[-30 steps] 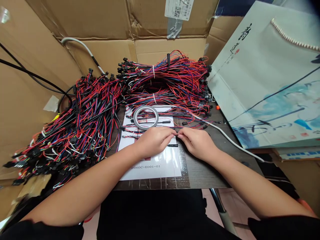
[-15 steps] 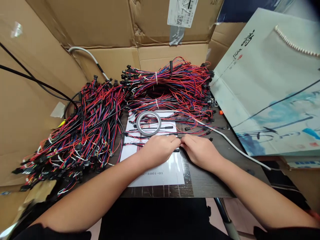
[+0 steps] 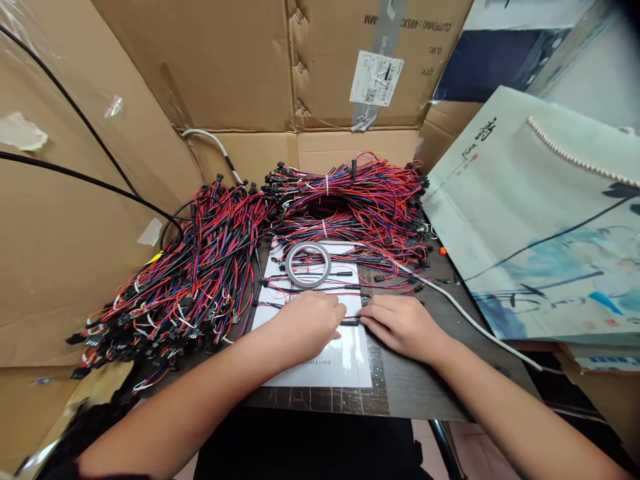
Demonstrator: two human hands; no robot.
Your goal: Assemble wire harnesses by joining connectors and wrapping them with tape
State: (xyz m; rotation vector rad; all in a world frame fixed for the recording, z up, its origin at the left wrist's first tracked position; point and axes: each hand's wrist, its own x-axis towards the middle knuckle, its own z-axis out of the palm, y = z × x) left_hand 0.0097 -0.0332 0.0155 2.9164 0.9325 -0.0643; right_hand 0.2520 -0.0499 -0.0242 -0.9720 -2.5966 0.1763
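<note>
Near the front of the table, over a printed white sheet (image 3: 320,375), a thin wire harness (image 3: 351,323) with a black sleeve stretches between my hands. My left hand (image 3: 311,325) is curled closed around its left part, with the fingers partly hidden under the palm. At the right end of the sleeve, the fingertips of my right hand (image 3: 400,327) are pinched on the harness. Just beyond my left hand, a grey roll of tape (image 3: 326,268) lies flat on the sheet, over other separate wire harnesses (image 3: 345,289).
A large heap of red, blue and black harnesses (image 3: 215,240) fills the left side. Tied bundles (image 3: 345,187) lie at the back. A white cable (image 3: 465,314) crosses the table's right. Cardboard walls (image 3: 230,67) enclose the back and left, and a pale paper bag (image 3: 540,233) stands right.
My hands, close together before, are now apart, with the black sleeve visible between them. My left hand has shifted left relative to the right. The camera view has tilted up.
</note>
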